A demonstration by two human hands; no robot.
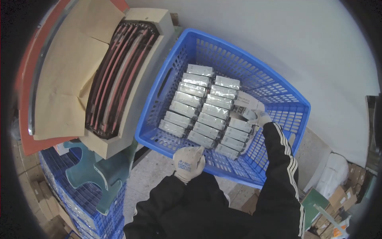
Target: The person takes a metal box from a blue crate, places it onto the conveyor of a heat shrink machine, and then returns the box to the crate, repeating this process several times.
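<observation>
A blue plastic basket (242, 59) holds rows of silvery, clear-wrapped flat packets (185, 98) standing on edge. My right hand (261, 118), in a white glove, reaches inside near the basket's right wall. Its fingers are closed on a wrapped packet (247, 102) with a white printed face, tilted beside the rows. The fingertips are partly hidden. My left hand (189, 163), also gloved, lies over the near rim with its fingers bent around it; blue print shows on the back of the glove.
On the left stands an open carton (153, 59) filled with dark and pinkish upright sheets. A green plastic stool (91, 171) and stacked blue crates (75, 191) are below it. A white wall (298, 36) rises behind the basket. Cardboard boxes (338, 197) sit at lower right.
</observation>
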